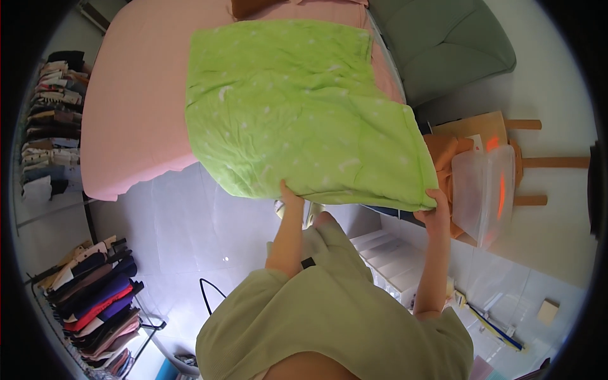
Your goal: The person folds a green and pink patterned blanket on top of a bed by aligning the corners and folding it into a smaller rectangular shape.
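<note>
A bright green blanket (pixel 291 114) with small pale moon and star marks lies spread over the pink bed sheet (pixel 136 95), its near part hanging past the bed's edge toward me. My left hand (pixel 291 195) grips the blanket's near edge around its middle, the thumb on top and the other fingers hidden beneath. At the near right corner my right hand (pixel 436 212) is closed on the same blanket. Between the two hands the near edge is drawn fairly straight. Creases run across the upper half of the cloth.
A grey-green headboard (pixel 443 44) borders the bed at right. Beside it stand a wooden stool (pixel 487 126), an orange cloth (pixel 441 152) and a clear plastic box (pixel 484 190). White drawers (pixel 392 259) sit low at right. Clothes racks (pixel 104 297) line the left.
</note>
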A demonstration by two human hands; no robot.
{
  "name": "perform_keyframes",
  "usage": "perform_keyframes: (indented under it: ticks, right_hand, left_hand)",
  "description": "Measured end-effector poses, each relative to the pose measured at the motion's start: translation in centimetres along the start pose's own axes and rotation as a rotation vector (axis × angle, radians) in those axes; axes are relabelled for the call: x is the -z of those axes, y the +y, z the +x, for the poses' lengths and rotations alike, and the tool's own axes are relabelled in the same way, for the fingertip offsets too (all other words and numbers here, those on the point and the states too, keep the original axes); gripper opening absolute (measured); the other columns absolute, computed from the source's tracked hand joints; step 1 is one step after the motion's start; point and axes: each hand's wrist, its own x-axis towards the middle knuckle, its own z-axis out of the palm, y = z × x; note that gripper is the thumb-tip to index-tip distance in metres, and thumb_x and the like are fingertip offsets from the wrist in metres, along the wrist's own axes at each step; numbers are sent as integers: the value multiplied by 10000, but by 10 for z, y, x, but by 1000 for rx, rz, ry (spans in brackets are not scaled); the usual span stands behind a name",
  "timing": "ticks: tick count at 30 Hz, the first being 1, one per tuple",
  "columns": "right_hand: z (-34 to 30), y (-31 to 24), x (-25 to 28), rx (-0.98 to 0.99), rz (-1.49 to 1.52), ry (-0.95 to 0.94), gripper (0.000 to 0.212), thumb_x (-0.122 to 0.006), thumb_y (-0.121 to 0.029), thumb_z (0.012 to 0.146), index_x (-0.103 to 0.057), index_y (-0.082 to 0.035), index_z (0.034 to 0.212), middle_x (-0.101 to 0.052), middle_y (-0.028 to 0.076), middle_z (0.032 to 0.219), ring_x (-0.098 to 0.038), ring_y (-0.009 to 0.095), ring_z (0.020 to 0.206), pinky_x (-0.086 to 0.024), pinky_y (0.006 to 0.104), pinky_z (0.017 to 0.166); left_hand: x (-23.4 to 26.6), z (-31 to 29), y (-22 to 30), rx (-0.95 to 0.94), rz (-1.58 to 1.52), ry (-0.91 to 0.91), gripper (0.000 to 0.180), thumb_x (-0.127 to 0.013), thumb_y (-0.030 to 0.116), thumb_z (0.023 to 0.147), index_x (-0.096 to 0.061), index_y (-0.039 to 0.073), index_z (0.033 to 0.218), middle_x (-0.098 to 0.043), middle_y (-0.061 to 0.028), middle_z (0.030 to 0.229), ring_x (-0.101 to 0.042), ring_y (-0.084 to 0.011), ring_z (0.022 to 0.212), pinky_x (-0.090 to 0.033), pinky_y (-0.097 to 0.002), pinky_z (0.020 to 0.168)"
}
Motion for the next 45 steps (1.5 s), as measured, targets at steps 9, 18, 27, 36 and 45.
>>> perform_keyframes:
  ticks: [9,18,27,36,45]
  right_hand:
    - [18,-11,47,71,-35,70,227,-530,-186,710,-570,-39,878,-573,32,773,-534,109,649,-411,208,546]
    - [112,111,155,-206,245,2,216,-541,-129,673,-517,-69,880,-548,10,768,-472,105,547,-358,209,401]
    - [118,146,150,-32,491,-37,227,-539,-92,648,-508,-62,871,-537,5,775,-498,125,595,-412,235,589]
    - [121,218,194,-719,256,53,168,-510,-58,687,-455,-50,845,-432,28,765,-404,103,575,-330,180,393]
    - [121,233,189,-888,180,83,156,-519,-75,683,-427,-89,809,-442,21,753,-394,105,555,-335,182,424]
  left_hand:
    - [52,14,79,3,-78,103,477,-441,370,818,-458,89,1204,-477,-97,1231,-444,-304,1127,-348,-468,961]
    - [41,-47,145,-649,480,487,534,-477,-29,607,-484,-26,1141,-556,-126,1052,-567,-266,838,-492,-360,688]
    - [-29,-113,173,-1029,509,120,382,-455,-43,629,-519,-23,1005,-538,-89,963,-521,-213,823,-461,-327,682]
    - [67,-50,204,-362,-114,405,467,-352,4,567,-506,-16,1008,-527,-111,1017,-507,-282,894,-439,-449,833]
    - [6,-81,210,-193,-161,8,538,-370,58,556,-501,4,1075,-479,-160,1197,-430,-350,1120,-350,-507,959]
